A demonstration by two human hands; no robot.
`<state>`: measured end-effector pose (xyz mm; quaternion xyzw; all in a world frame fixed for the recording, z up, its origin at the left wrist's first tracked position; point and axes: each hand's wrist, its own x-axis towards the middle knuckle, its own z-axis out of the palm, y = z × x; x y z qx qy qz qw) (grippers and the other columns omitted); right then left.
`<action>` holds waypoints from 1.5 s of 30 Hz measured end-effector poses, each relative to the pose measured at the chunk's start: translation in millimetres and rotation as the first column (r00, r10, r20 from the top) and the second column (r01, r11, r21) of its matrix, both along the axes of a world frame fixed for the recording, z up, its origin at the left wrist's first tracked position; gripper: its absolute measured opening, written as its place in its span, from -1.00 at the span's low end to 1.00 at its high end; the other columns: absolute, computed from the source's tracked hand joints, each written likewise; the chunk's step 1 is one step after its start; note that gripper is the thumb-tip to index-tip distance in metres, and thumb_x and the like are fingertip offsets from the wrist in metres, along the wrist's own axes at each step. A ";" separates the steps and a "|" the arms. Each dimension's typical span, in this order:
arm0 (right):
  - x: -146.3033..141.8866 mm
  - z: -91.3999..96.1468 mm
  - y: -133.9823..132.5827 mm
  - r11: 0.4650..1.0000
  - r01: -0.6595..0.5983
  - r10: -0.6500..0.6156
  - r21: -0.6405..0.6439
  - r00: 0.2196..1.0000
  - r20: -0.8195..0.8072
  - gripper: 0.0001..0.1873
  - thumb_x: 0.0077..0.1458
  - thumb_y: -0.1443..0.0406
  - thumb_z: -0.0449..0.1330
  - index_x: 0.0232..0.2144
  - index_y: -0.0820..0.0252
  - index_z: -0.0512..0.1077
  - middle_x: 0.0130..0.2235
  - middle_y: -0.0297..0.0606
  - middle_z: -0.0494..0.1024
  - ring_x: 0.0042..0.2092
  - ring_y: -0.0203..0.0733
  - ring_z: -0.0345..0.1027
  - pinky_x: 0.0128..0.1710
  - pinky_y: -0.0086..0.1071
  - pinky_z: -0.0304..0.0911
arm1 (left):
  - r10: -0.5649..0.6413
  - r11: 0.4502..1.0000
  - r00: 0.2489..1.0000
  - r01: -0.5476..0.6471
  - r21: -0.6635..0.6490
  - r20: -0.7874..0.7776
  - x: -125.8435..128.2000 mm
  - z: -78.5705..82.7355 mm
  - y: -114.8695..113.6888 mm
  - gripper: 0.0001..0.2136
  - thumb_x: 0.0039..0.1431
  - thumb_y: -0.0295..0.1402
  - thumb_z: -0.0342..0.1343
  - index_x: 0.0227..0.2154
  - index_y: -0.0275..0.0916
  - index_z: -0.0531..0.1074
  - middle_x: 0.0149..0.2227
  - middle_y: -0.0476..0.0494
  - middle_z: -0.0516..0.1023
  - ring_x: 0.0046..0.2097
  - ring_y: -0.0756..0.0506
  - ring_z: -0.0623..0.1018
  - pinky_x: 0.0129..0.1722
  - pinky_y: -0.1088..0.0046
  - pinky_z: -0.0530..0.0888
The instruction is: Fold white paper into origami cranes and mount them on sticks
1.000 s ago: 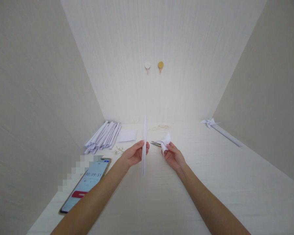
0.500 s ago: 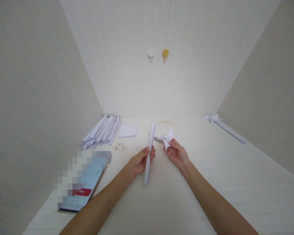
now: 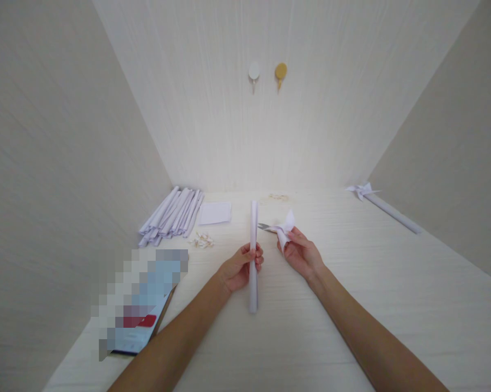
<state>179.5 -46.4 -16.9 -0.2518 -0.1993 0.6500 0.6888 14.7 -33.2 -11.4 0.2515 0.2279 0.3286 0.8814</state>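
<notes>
My left hand (image 3: 242, 267) is closed around a rolled white paper tube (image 3: 253, 283), which stands nearly straight up and down in the view. A folded white paper pinwheel (image 3: 285, 228) is pinched in the fingers of my right hand (image 3: 302, 253), just right of the tube. From behind the pinwheel, the metal blades of scissors (image 3: 265, 226) point toward the tube. Their handles are hidden, and whether they lie on the table or are held I cannot tell. The pinwheel and the tube are apart.
A pile of paper tubes (image 3: 174, 215) lies at the back left, beside white paper sheets (image 3: 215, 213) and several cotton swab tips (image 3: 202, 240). Small sticks (image 3: 278, 197) lie farther back. A phone (image 3: 133, 337) is near my left forearm. At right lies a pinwheel on a tube (image 3: 392, 212).
The paper tube has turned more upright in the view. My right hand with the pinwheel has shifted slightly right, and the camera view has moved a little.
</notes>
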 end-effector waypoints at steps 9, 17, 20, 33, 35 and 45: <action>-1.3 1.2 -1.3 1.000 -0.002 0.002 0.030 1.000 -0.003 -0.75 -0.25 0.50 0.24 -0.42 0.18 0.43 -0.44 -0.39 0.57 -0.49 -0.41 0.39 -0.50 -0.60 0.33 | -0.104 0.985 0.994 0.097 0.145 0.042 1.2 -1.8 -0.6 -0.70 -0.39 -0.38 0.36 -0.56 -0.31 0.36 -0.65 0.11 0.21 -0.62 0.17 0.26 -0.65 0.74 0.31; 0.4 -1.1 -0.1 0.998 -0.018 0.019 0.053 1.000 -0.016 -0.77 -0.23 0.51 0.22 -0.42 0.20 0.43 -0.44 -0.36 0.58 -0.47 -0.38 0.41 -0.48 -0.58 0.36 | -0.029 0.994 1.000 0.028 0.109 0.003 -3.7 5.0 -1.8 -0.58 -0.16 -0.62 0.16 -0.16 -0.23 0.35 -0.46 0.02 0.41 -0.47 0.10 0.45 -0.53 0.68 0.43; 0.2 -0.5 -0.5 0.998 -0.017 0.018 0.052 0.999 -0.026 -0.76 -0.24 0.51 0.22 -0.41 0.22 0.44 -0.43 -0.35 0.58 -0.48 -0.39 0.41 -0.48 -0.59 0.35 | 0.042 0.995 0.999 -0.043 0.088 0.014 -5.3 7.3 0.3 -0.49 -0.23 -0.72 0.09 -0.14 -0.20 0.34 -0.29 -0.02 0.45 -0.46 0.14 0.43 -0.54 0.73 0.42; 0.6 -0.4 -0.4 0.998 -0.024 0.025 0.062 0.999 -0.023 -0.76 -0.23 0.51 0.23 -0.40 0.22 0.43 -0.43 -0.36 0.58 -0.48 -0.42 0.41 -0.48 -0.62 0.35 | 0.130 0.991 0.981 -0.125 0.049 -0.145 2.0 5.7 3.1 -0.61 -0.46 -0.79 -0.13 -0.49 -0.31 0.27 -0.40 -0.11 0.49 -0.48 0.03 0.48 -0.74 0.72 0.23; 0.7 -0.2 -0.6 0.998 -0.027 0.029 0.058 0.999 -0.022 -0.77 -0.23 0.52 0.22 -0.42 0.21 0.43 -0.45 -0.37 0.57 -0.48 -0.42 0.41 -0.48 -0.62 0.35 | 0.133 0.991 0.982 -0.130 0.027 -0.137 1.8 6.2 3.0 -0.63 -0.43 -0.78 -0.12 -0.48 -0.31 0.28 -0.37 -0.14 0.51 -0.46 0.01 0.50 -0.70 0.70 0.28; 0.7 2.1 -1.8 1.000 -0.009 0.009 -0.001 1.000 -0.025 -0.76 -0.25 0.53 0.22 -0.46 0.18 0.42 -0.47 -0.42 0.57 -0.47 -0.42 0.42 -0.48 -0.60 0.36 | 0.235 0.962 0.972 -0.231 -0.145 0.009 -1.1 8.6 10.6 -0.79 0.18 -0.40 -0.15 -0.30 -0.35 0.37 -0.56 -0.04 0.40 -0.62 0.13 0.34 -0.69 0.71 0.31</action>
